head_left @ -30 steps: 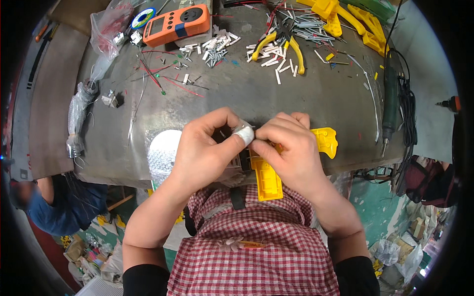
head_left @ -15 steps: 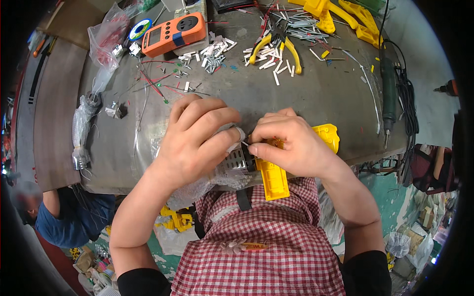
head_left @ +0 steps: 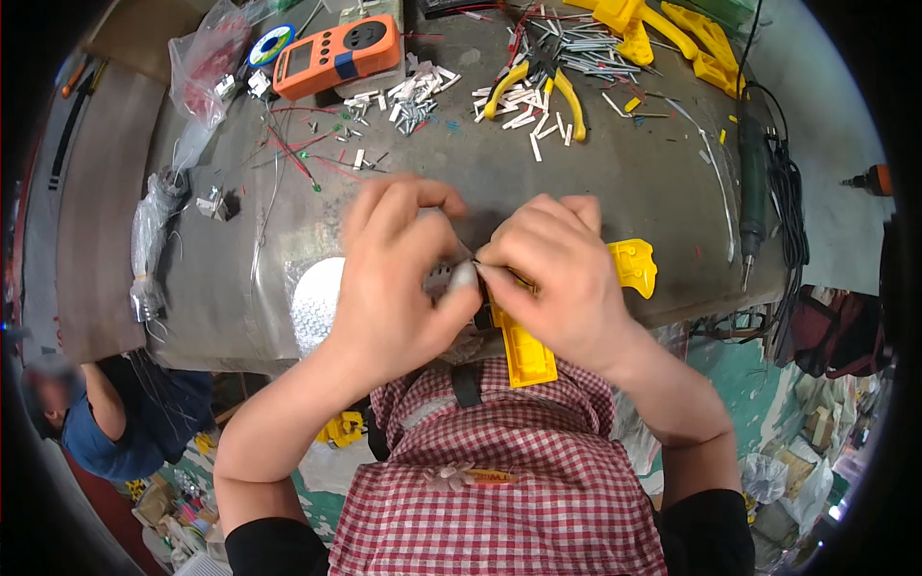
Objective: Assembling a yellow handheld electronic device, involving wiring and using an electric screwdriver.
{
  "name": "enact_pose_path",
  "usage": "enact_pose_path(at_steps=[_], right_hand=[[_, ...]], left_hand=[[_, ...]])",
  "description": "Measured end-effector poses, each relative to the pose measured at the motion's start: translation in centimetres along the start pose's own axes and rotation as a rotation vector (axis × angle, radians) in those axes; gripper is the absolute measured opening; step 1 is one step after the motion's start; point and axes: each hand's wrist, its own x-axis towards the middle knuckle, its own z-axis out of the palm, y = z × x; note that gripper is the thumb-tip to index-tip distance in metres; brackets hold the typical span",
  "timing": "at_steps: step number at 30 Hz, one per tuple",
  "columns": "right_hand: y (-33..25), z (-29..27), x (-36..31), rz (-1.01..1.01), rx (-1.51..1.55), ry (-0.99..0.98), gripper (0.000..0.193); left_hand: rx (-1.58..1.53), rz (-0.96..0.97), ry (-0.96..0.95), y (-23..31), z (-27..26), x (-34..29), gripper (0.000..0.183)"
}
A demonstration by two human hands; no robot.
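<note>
At the table's near edge, my left hand (head_left: 399, 288) and my right hand (head_left: 557, 278) meet with thumbs and fingertips pinched together. Whatever thin piece lies between the fingertips is too small and blurred to name. Under my right hand sits a yellow plastic housing (head_left: 528, 353), its hollow grip pointing toward me and its other end showing past my wrist. Joined to its left side is a slotted metal part (head_left: 439, 278), mostly behind my left hand. Left of that hand lies a round silvery piece (head_left: 319, 302) in clear plastic wrap.
Farther back lie an orange multimeter (head_left: 336, 60), yellow-handled pliers (head_left: 538, 91), white sleeves with screws (head_left: 418, 96) and yellow housings (head_left: 653, 34). A green electric screwdriver (head_left: 754, 202) lies at the right edge. Bagged parts (head_left: 158, 240) lie left; another person (head_left: 125, 413) sits lower left.
My left hand has shifted right and turned, bringing its thumb and fingers up against my right fingertips. The round silvery piece now shows at its left.
</note>
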Motion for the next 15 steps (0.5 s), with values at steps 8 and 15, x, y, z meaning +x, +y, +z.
enact_pose_path(at_steps=[8,15], right_hand=[[1.3,0.2,-0.3,-0.024,0.077,0.099,0.01],[1.7,1.0,0.3,-0.212,-0.098,0.207,0.008]], left_hand=[[-0.343,-0.236,-0.085,-0.6,-0.3,-0.3,0.028],[-1.084,-0.932,-0.33,-0.7,0.5,0.0,0.015]])
